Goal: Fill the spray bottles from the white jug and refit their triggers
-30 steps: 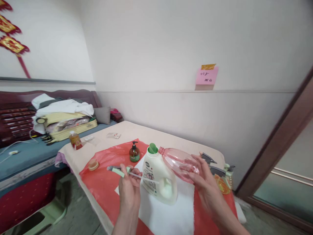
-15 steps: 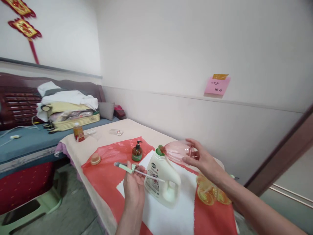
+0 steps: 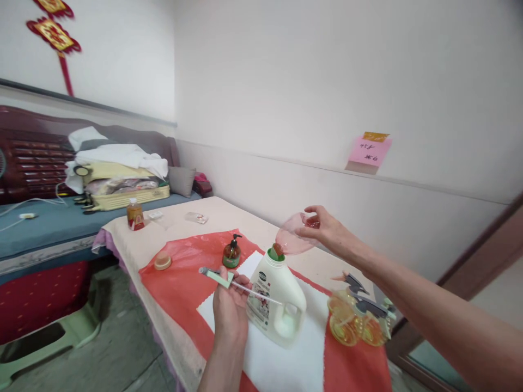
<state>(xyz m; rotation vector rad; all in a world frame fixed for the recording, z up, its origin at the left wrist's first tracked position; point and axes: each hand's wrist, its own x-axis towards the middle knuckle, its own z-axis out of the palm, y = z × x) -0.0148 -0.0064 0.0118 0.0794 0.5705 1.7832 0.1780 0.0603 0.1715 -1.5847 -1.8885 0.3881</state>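
Observation:
My right hand [image 3: 327,226] is wrapped round the base end of a see-through pink bottle [image 3: 292,234]. The bottle is tilted, its narrow end down at the green opening of a white detergent jug [image 3: 281,288]. The jug stands upright, its handle facing right. On my left hand [image 3: 231,313], palm up, lies a pale green and grey spray head [image 3: 218,276], with fingers curled about it. Its long clear tube crosses in front of the jug. An amber pump bottle [image 3: 232,253] stands left of the jug.
Yellow see-through bottles with grey spray heads [image 3: 345,321] stand at the right. A round tan lid [image 3: 162,261] lies on the red sheet [image 3: 171,294]. White paper [image 3: 281,365] is under the jug. Farther back stands a drink bottle [image 3: 135,215]. A red-topped stool [image 3: 44,299] is at left.
My right hand has risen, tipping the pink bottle more steeply into the jug's opening. My left hand still holds the spray head. The view has shifted slightly.

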